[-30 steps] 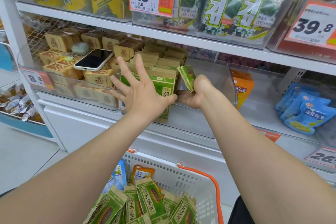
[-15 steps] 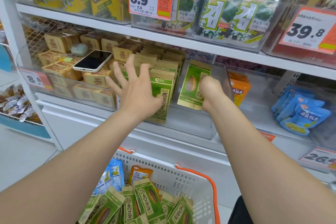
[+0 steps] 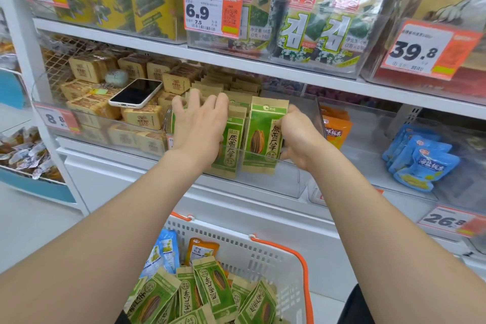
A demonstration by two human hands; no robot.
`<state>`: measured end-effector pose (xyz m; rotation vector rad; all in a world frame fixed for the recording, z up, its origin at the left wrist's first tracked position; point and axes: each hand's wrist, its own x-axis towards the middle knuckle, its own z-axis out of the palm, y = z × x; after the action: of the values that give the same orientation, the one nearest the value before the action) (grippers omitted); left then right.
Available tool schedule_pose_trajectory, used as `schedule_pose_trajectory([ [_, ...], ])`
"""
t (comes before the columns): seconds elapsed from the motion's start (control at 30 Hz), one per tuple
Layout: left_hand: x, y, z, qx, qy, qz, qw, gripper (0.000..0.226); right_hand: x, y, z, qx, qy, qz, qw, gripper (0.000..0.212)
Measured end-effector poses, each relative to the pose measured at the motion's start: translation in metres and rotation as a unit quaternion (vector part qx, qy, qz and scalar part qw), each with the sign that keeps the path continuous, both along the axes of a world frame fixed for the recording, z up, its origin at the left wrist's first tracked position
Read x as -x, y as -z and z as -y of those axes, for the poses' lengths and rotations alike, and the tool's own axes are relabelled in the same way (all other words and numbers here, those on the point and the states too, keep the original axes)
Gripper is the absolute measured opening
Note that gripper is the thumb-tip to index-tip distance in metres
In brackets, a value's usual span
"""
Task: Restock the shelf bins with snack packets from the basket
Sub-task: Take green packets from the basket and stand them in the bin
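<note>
Shelf bin (image 3: 289,179): left hand (image 3: 200,126) flat on packet row (image 3: 232,148), right hand (image 3: 298,138) grips packet (image 3: 263,134)

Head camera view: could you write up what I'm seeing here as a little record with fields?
Place: clear bin on a shop shelf
Left hand: open, fingers against the row of green packets
Right hand: grips one upright green packet beside that row
Basket: below, holds more green packets
Phone: lies on tan packets, left bin
</note>
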<state>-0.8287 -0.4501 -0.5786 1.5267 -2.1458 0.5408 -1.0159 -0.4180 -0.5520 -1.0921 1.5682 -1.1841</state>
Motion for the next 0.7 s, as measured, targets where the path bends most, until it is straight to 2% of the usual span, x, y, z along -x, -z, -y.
schedule_pose_trajectory([
  [0.13, 0.001, 0.002, 0.006, -0.009, 0.008, 0.003, 1.0, 0.06, -0.002, 0.001, -0.007, -0.004, -0.069, -0.007, 0.998, 0.043],
  [0.2, -0.003, 0.004, 0.012, -0.006, 0.013, -0.013, 1.0, 0.059, -0.002, 0.003, -0.008, -0.022, -0.122, -0.038, 0.992, 0.049],
  [0.3, -0.006, 0.01, 0.02, -0.001, 0.03, -0.049, 0.998, 0.057, 0.003, 0.005, -0.003, -0.037, -0.171, -0.085, 0.981, 0.042],
  [0.43, -0.006, 0.01, 0.022, 0.007, 0.028, -0.068, 0.997, 0.062, 0.007, 0.005, 0.003, -0.029, -0.183, -0.104, 0.977, 0.035],
  [0.57, -0.009, 0.008, 0.022, -0.006, 0.012, -0.123, 0.992, 0.068, 0.002, 0.01, 0.006, -0.066, -0.196, -0.241, 0.948, 0.031],
  [0.7, -0.013, 0.009, 0.019, -0.024, 0.03, -0.163, 0.986, 0.062, -0.017, 0.018, 0.012, -0.023, -0.115, -0.259, 0.959, 0.021],
])
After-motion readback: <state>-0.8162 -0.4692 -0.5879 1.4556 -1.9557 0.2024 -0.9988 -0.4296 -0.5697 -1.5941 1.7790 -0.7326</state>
